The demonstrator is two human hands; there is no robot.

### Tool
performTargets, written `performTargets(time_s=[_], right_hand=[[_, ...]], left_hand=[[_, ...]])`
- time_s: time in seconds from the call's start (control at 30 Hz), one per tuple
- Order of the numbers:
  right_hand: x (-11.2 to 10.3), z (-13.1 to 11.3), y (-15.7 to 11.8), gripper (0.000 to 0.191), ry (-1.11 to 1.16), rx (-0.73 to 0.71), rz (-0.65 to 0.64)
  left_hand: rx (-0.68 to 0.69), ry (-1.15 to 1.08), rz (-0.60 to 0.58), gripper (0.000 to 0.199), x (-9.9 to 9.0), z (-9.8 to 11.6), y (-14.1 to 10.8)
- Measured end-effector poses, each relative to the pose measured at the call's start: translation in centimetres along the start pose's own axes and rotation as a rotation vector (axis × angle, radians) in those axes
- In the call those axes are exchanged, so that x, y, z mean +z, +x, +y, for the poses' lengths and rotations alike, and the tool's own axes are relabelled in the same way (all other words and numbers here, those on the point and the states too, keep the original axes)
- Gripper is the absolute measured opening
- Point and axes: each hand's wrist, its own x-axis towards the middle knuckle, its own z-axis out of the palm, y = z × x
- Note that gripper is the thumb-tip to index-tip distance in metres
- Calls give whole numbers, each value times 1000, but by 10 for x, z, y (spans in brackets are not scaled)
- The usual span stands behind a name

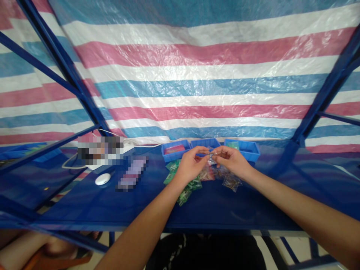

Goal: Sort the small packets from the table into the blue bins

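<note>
My left hand (194, 163) and my right hand (229, 159) meet over the blue table, fingertips pinched on a small clear plastic bag (210, 160). What the bag contains is too small to make out. Below my left hand lie several green packets (184, 195) in a loose pile. A reddish packet (207, 174) rests between the hands, and clear packets with dark contents (233, 182) lie under my right hand. Behind the hands, three blue bins stand in a row: the left bin (168, 157) holds something red, the middle bin (206, 142) is partly covered, the right bin (251, 152) holds something green.
A white rounded case (102, 179) and a blurred-out flat object (132, 174) lie to the left. Behind them are a white power strip (128, 147) and cables. Blue metal posts (323, 93) frame a striped tarp (210, 86). Another person's leg (25, 247) shows at lower left.
</note>
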Motion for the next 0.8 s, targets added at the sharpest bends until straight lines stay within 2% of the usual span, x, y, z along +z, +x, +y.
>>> performTargets(time_s=[0.1, 0.2, 0.3, 0.4, 0.5, 0.6, 0.8], right_hand=[[-5, 0, 2, 24, -95, -50, 128], [-10, -1, 3, 21, -233, -137, 193], [-10, -2, 2, 17, -335, -218, 179], [-8, -3, 1, 13, -407, -306, 143], [-7, -3, 0, 18, -460, -358, 130], [-7, -3, 1, 18, -401, -334, 159], [-3, -4, 3, 20, -57, -143, 158]], left_hand=[[28, 132, 67, 29, -2, 1, -1], [10, 144, -3, 32, -3, 1, -3], [17, 45, -100, 36, -1, 3, -4], [17, -21, -101, 35, 1, 3, -2], [-20, -62, -80, 34, 1, 0, 0], [-71, -136, -45, 32, 2, -7, 2], [-89, -242, -8, 24, 5, -15, 3]])
